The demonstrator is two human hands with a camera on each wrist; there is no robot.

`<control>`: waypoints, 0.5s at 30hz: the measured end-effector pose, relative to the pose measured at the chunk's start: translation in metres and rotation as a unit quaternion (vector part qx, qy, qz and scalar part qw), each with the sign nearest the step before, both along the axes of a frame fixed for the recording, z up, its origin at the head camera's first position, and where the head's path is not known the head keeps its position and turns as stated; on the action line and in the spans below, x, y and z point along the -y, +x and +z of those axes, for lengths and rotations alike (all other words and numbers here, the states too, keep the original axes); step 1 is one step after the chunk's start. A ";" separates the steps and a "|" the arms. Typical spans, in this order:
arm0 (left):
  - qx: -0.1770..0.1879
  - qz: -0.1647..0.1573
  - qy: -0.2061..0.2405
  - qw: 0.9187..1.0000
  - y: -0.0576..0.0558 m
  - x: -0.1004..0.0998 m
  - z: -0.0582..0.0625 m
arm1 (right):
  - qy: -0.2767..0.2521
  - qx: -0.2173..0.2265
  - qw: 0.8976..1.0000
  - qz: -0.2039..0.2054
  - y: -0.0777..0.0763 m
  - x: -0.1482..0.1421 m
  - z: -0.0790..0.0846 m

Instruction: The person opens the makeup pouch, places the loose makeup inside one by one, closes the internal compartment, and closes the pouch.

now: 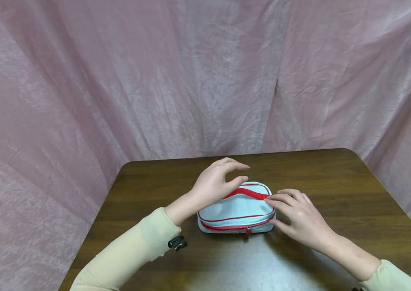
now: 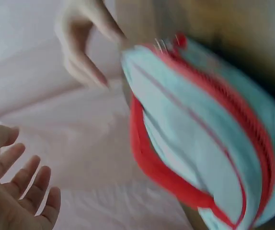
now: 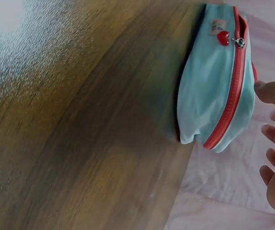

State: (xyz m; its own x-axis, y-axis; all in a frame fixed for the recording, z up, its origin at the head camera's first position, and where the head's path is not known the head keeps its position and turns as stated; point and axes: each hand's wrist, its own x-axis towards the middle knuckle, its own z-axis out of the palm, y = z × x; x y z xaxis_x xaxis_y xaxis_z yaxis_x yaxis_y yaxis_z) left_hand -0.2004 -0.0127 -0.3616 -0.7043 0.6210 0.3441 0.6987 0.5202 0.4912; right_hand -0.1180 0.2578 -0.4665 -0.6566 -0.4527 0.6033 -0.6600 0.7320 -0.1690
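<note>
A pale blue pouch (image 1: 238,210) with red piping sits on the wooden table. Its red zipper (image 3: 232,96) runs along the near side, and a red heart charm (image 3: 223,38) hangs by the slider. Beyond the slider, the zipper edges look parted in the right wrist view. Across the top arches a red strap handle (image 2: 152,163). My left hand (image 1: 220,180) hovers over the pouch's left part, fingers loosely bent, holding nothing. At the pouch's right end is my right hand (image 1: 298,216), its fingers spread and slightly bent; whether the fingertips touch it, I cannot tell.
The brown table (image 1: 154,178) has rounded far corners. Pink velvety curtains (image 1: 205,81) hang behind it and at both sides. A small black device (image 1: 178,243) is at the left sleeve's wrist. Light reflects off the table's near part.
</note>
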 end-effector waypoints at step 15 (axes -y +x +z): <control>0.520 -0.045 0.190 0.831 0.096 0.025 -0.043 | 0.040 -0.019 0.999 0.028 -0.005 0.006 -0.010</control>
State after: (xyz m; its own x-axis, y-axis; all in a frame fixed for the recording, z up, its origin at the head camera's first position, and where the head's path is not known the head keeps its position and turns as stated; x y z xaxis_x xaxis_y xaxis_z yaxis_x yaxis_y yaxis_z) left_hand -0.1049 -0.0382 -0.4051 -0.6993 0.6738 -0.2388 -0.1796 0.1577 0.9710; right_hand -0.1226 0.2521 -0.4762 -0.6063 -0.5367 0.5868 -0.7055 0.7035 -0.0856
